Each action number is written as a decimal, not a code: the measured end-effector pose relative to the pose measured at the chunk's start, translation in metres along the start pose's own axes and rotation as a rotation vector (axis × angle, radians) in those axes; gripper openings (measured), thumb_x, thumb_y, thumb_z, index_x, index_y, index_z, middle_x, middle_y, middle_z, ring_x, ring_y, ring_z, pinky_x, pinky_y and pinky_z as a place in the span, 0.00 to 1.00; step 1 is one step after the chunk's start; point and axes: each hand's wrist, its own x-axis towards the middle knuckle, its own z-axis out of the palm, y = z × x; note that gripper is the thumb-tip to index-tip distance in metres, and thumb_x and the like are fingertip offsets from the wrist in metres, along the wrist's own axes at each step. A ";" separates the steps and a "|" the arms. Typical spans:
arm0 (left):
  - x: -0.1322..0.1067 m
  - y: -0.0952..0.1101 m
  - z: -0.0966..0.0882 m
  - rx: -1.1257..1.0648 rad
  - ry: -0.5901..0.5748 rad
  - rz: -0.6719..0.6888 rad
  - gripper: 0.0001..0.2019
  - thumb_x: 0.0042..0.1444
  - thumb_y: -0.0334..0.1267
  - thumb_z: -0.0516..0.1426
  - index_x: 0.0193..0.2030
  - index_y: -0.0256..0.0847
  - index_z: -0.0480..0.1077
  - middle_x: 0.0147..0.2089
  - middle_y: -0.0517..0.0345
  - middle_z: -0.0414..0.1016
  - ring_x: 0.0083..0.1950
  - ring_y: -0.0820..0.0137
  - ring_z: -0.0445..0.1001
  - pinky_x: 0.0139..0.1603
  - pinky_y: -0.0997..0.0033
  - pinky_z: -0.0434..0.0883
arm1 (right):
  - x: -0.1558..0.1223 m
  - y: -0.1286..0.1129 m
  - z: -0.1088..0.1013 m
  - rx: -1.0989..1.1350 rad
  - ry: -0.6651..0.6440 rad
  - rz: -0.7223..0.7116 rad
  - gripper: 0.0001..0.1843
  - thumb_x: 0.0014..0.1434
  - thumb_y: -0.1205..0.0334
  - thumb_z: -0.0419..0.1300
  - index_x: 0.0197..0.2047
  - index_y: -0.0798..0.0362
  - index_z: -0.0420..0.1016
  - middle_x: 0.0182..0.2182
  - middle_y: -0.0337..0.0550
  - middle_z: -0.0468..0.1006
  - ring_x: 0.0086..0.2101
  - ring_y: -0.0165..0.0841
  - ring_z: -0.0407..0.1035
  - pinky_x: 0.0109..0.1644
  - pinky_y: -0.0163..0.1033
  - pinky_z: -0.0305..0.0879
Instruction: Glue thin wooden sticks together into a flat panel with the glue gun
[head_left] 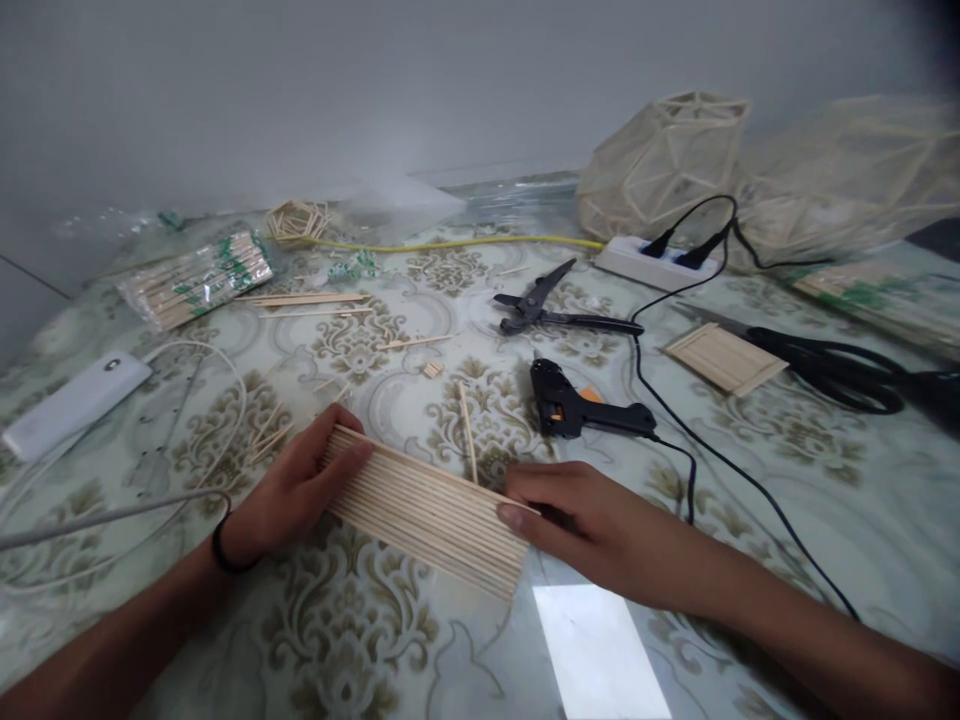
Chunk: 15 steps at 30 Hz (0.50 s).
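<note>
A flat panel of thin wooden sticks (431, 510), laid side by side, is held tilted above the patterned tabletop. My left hand (307, 470) grips its left end, thumb on the face and fingers behind. At the right end, my right hand (577, 520) pinches the panel's upper corner between thumb and fingers. A single loose stick (468, 432) lies just beyond the panel's far edge. Further right rests a black hot glue gun (581, 402), with black pliers (555, 308) behind it. Several short stick pieces (433, 370) are scattered on the cloth.
Bagged sticks (199, 280) and a white power bank (79, 400) with cable are at left. At right are a power strip (652, 262), a small stick square (726, 357), scissors (825, 365) and wrapped stick frames (667, 165). A black cord (720, 455) crosses the right side.
</note>
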 end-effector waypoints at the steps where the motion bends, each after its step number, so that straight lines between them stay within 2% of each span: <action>1: 0.000 0.000 0.000 0.000 0.002 0.000 0.17 0.69 0.56 0.54 0.44 0.43 0.67 0.32 0.65 0.67 0.32 0.73 0.65 0.32 0.74 0.64 | 0.000 0.000 0.000 -0.002 -0.001 0.002 0.38 0.73 0.31 0.43 0.28 0.58 0.61 0.27 0.40 0.64 0.30 0.21 0.56 0.36 0.31 0.51; 8: -0.001 0.000 0.001 -0.004 0.001 0.007 0.17 0.69 0.56 0.54 0.43 0.43 0.67 0.31 0.65 0.67 0.32 0.73 0.64 0.32 0.74 0.63 | 0.000 0.001 0.001 -0.008 0.010 -0.015 0.36 0.74 0.35 0.44 0.29 0.59 0.62 0.27 0.40 0.64 0.30 0.20 0.56 0.36 0.31 0.51; 15: -0.001 0.000 0.000 -0.004 0.002 0.008 0.18 0.69 0.57 0.54 0.44 0.43 0.68 0.31 0.66 0.67 0.31 0.73 0.65 0.32 0.74 0.63 | -0.001 0.004 0.002 0.001 0.021 -0.039 0.36 0.73 0.34 0.46 0.28 0.59 0.62 0.26 0.39 0.63 0.30 0.20 0.56 0.35 0.30 0.51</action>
